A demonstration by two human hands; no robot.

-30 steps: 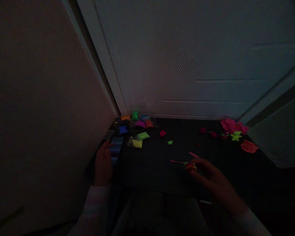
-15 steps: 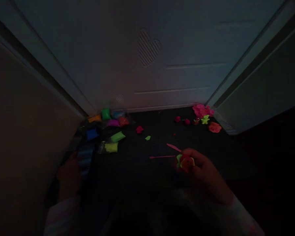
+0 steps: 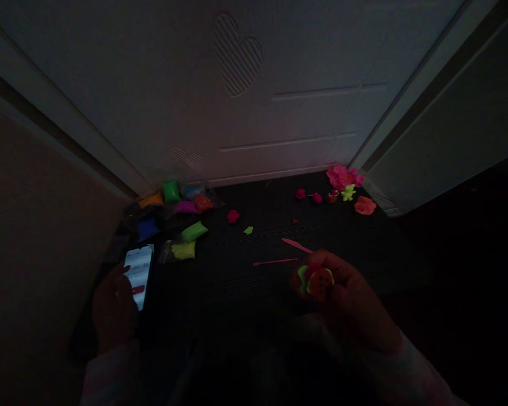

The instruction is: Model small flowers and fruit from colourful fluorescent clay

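Note:
My left hand point(image 3: 115, 309) is at the left edge of the dark table, fingers partly stretched over the lit screen of a phone point(image 3: 139, 273) that lies flat. One fingertip is at the screen. Between the thumb and fingers of my right hand point(image 3: 355, 301) is a small clay piece point(image 3: 320, 283), orange-red with dark dots, a yellow rim and pink and green parts behind. Close to this hand lie a pink clay knife point(image 3: 295, 244) and a thin pink modelling stick point(image 3: 275, 261). The light is dim, so finger details are hard to see.
Bags of coloured clay, among them a green one point(image 3: 170, 192) and a yellow one point(image 3: 183, 251), lie at the left. A pink clay flower point(image 3: 233, 216) and a green scrap point(image 3: 248, 230) lie mid-table. Small clay shapes point(image 3: 347, 193) stand back right, before a white door point(image 3: 195, 84).
The phone's screen has lit up beneath my left hand, where it was dim before. The whole view has shifted slightly. My right hand still holds the clay piece, turned a little.

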